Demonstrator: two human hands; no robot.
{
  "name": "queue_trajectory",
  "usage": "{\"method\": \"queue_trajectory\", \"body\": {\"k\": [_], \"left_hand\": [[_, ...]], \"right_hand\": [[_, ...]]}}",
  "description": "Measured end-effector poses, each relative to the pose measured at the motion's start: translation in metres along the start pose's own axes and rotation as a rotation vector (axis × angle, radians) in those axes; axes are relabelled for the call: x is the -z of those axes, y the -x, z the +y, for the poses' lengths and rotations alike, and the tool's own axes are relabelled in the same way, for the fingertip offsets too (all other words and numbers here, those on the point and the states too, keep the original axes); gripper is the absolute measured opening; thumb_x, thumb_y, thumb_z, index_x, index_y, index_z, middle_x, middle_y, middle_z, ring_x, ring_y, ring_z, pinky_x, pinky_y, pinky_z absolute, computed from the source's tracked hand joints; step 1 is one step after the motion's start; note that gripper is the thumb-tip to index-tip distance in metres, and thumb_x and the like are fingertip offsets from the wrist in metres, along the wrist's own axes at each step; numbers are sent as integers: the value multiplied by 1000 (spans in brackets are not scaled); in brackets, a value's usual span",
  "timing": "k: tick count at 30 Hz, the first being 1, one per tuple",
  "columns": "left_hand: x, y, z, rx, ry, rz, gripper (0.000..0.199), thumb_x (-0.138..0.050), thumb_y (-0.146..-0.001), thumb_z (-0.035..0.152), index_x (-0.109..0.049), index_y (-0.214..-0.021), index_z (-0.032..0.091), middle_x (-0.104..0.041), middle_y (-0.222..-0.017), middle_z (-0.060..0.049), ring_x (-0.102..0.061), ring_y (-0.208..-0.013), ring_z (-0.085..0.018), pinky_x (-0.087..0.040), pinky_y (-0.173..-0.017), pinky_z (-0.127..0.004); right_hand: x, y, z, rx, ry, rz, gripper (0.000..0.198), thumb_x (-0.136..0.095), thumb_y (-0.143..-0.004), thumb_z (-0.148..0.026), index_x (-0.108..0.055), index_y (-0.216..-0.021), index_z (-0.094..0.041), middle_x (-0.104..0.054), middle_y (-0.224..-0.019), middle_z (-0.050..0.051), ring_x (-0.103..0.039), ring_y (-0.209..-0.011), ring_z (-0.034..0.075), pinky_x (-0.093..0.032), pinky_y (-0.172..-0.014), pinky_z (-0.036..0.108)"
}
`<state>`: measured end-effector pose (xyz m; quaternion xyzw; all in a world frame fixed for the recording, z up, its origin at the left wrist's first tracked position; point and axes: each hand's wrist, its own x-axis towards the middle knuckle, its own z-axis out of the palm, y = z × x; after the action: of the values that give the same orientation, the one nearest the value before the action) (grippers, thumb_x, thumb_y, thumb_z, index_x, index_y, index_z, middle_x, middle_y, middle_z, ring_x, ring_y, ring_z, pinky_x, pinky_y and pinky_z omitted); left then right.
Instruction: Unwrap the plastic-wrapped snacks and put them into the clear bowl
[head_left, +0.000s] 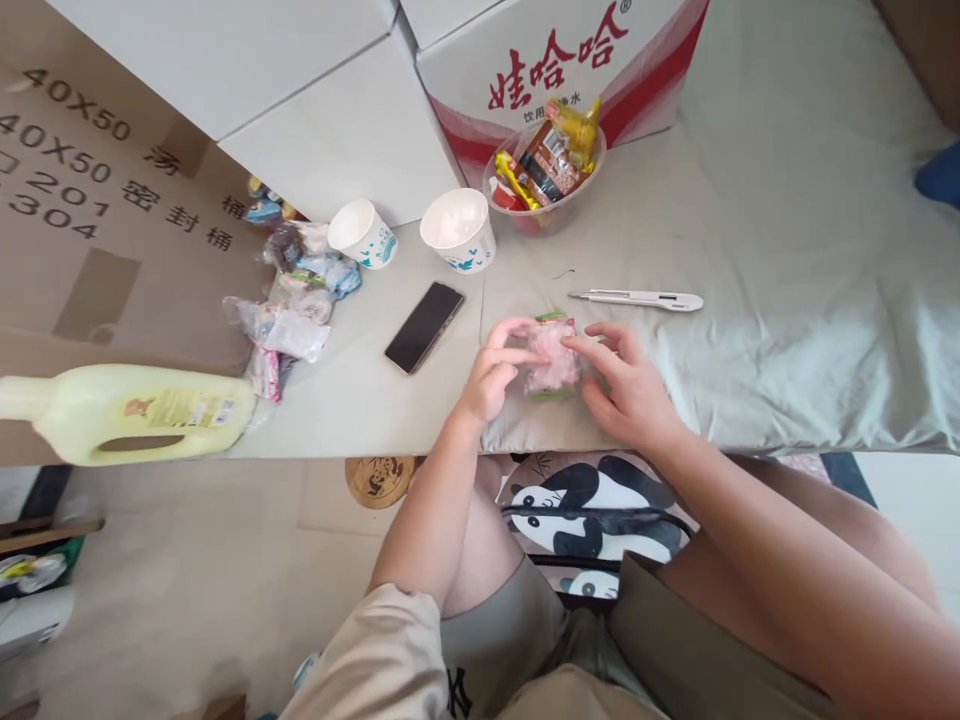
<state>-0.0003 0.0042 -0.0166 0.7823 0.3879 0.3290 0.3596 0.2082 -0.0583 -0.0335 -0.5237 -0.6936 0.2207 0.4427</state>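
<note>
A small clear snack packet [553,358] with pink contents and green edges lies on the grey-green sheet [787,260] near its front edge. My left hand [495,370] pinches the packet's left side with thumb and fingers. From the right, my right hand [626,385] grips the packet's other side. Both hands rest low on the sheet, close together.
A black phone [424,326] lies left of my hands. Behind it stand two white paper cups [459,229] and a clear bowl of wrapped snacks [546,170]. A white utility knife [637,298], a pile of packets [292,290], a yellow bottle [127,410] and cardboard boxes [555,50] surround the spot.
</note>
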Motion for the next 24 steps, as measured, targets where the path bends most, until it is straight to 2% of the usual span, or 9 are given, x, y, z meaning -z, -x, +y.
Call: {"method": "queue_trajectory", "body": {"k": [3,5,8,11,14,16,20,22,24], "left_hand": [[2,0,8,-2,-16,-107,39,-42,-95,29,-80,-92,21,-62,-131,-10,-60,-121,-26,-50,-109,-44],[0,1,10,44,-118,-19,32,-50,-95,34,-78,-90,20,-62,-125,-11,-61,-117,-25,-51,-107,-43],[-2,4,9,183,-294,120,29,-60,-91,40,-74,-107,20,-59,-130,-12,-55,-127,-28,-45,-113,-46],[-5,7,8,300,-361,73,41,-65,-88,48,-68,-115,18,-50,-145,-16,-42,-142,-34,-36,-120,-51],[-9,10,9,318,-280,13,50,-71,-83,45,-62,-122,16,-47,-150,-18,-40,-146,-35,-33,-123,-51],[-10,13,10,325,-145,22,64,-74,-80,41,-52,-135,17,-49,-149,-18,-46,-143,-34,-38,-121,-50],[-10,18,12,333,196,-33,78,-67,-87,37,-27,-152,27,-68,-124,-11,-70,-109,-25,-58,-95,-43],[-10,20,11,322,255,-26,81,-66,-89,36,-19,-155,31,-72,-108,-6,-73,-93,-22,-61,-85,-40],[-11,19,8,295,259,49,83,-66,-90,37,-15,-155,33,-72,-104,-5,-73,-90,-21,-61,-83,-40]], "right_hand": [[-4,-3,-4,45,34,-20,55,-47,-84,-7,-60,-132,-29,-49,-133,11,-62,-103,22,-56,-81,39],[-7,-6,-5,33,92,-22,42,-49,-84,-8,-67,-117,-26,-52,-127,11,-62,-100,22,-56,-77,37],[-9,-7,-5,30,169,-51,24,-50,-85,-9,-68,-95,-22,-59,-113,10,-63,-93,21,-55,-75,36],[-11,-4,-4,54,200,-62,24,-49,-83,-7,-66,-92,-22,-62,-110,9,-64,-93,21,-54,-75,34],[-12,1,-5,95,228,-39,23,-48,-83,-7,-63,-91,-23,-64,-111,9,-65,-97,22,-55,-75,33],[-11,4,-6,138,215,-36,24,-48,-84,-7,-63,-93,-23,-65,-113,9,-66,-99,21,-55,-78,33],[3,2,-5,241,134,-93,29,-46,-85,-9,-65,-102,-24,-65,-121,9,-66,-108,23,-55,-87,37],[15,-4,2,189,190,-9,28,-48,-85,-13,-65,-103,-24,-66,-120,11,-65,-109,26,-53,-93,42],[26,-13,12,33,354,149,31,-50,-85,-17,-66,-112,-22,-65,-127,14,-62,-117,30,-47,-100,48]]}}
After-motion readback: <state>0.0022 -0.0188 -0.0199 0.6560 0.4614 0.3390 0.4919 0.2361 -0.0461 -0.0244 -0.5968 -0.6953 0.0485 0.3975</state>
